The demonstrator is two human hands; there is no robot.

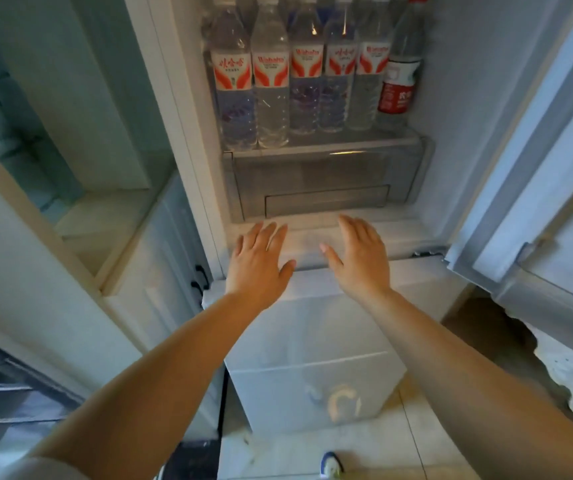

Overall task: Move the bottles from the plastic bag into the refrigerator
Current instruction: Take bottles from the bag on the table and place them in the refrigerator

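Fridge shelf (326,142) holds bottles (280,74); our left hand (259,259) and right hand (359,256) spread flat, empty; next, fetch from bag, unseen.

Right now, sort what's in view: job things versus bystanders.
Job: water bottles standing in a row on the fridge shelf; left hand and right hand, both empty.
Bystanders: clear drawer; side cabinet; fridge door.
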